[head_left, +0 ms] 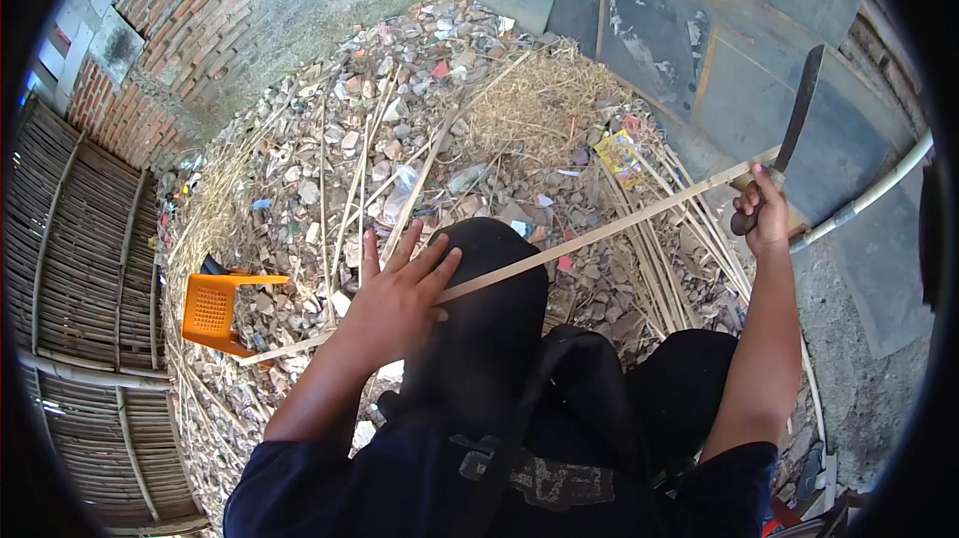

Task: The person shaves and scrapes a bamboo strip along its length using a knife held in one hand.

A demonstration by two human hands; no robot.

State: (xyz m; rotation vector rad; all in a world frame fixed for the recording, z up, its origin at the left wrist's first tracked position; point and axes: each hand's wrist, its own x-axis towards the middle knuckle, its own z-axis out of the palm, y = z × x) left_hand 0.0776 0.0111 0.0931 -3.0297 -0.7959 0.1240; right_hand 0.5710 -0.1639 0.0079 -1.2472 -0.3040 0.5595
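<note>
A long, thin bamboo strip runs slantwise across my dark-clothed knee, from the lower left up to the right. My left hand lies over the strip at the knee, its fingers spread apart. On the right, my right hand is closed round the handle of a machete, whose dark curved blade points upward. The strip's right end passes at the top of this hand, beside the handle; whether the fingers also touch it is hard to tell.
An orange plastic chair lies at the left on rubble. Bamboo strips and a heap of dry shavings lie ahead. A brick wall, a woven bamboo wall and dark panels stand around. A pale pipe curves at right.
</note>
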